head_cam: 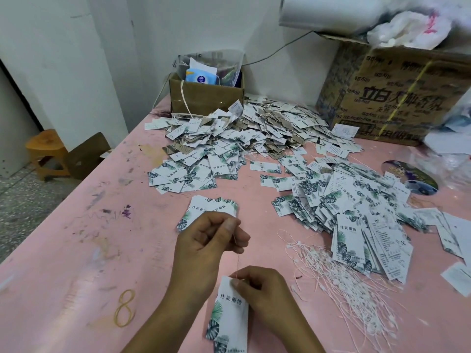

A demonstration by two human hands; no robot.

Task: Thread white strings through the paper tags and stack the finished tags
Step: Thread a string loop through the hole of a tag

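Pink table (76, 225) carries everything, and at its near edge the right hand (262, 289) pinches the top of a leaf-printed paper tag (229, 314). Just beyond that tag the left hand (209, 240) pinches a thin white string (238, 261) between thumb and forefinger; the string runs straight down to the tag's top, and the two hands are close but apart. Farther beyond the tag lies a small stack of tags (211, 207), to the tag's right a loose bundle of strings (344, 276), and far behind it sprawling heaps of tags (254, 128).
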